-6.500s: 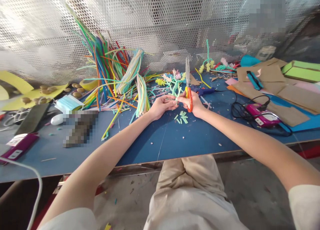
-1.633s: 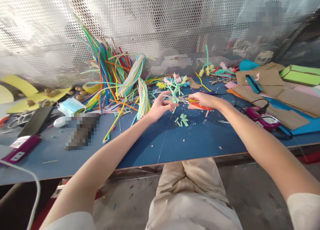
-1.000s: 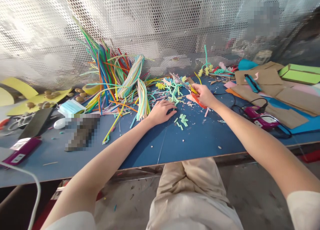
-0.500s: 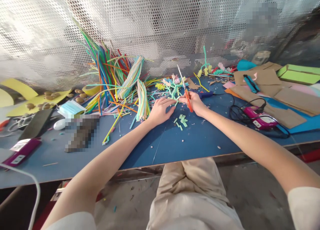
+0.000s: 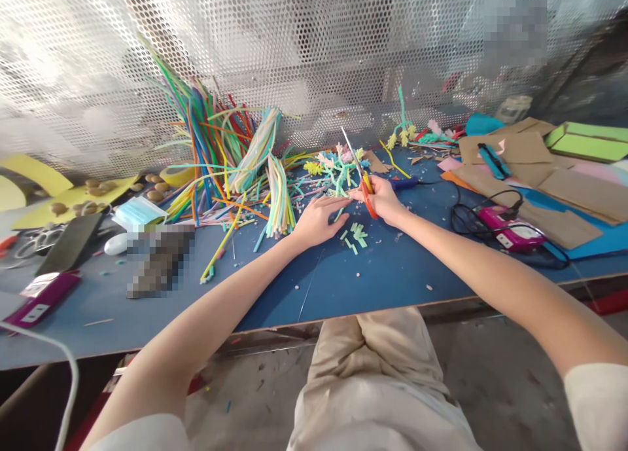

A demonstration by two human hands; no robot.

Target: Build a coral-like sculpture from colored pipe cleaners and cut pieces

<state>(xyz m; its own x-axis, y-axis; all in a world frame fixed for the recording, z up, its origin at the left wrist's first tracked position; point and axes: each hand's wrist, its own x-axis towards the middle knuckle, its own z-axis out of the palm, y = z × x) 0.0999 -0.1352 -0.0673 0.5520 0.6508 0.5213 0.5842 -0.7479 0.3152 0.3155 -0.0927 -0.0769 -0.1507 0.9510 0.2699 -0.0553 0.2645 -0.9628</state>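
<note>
Scissors (image 5: 362,176) are raised from flat to blades-up in right hand (image 5: 380,199); left hand (image 5: 318,218) is lowered onto worktop (image 5: 392,274).

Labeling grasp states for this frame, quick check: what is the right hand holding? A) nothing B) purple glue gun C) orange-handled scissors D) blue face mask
C: the right hand grips the orange-handled scissors, blades pointing up and away over the blue table, while the purple glue gun and the face mask lie untouched.
</note>
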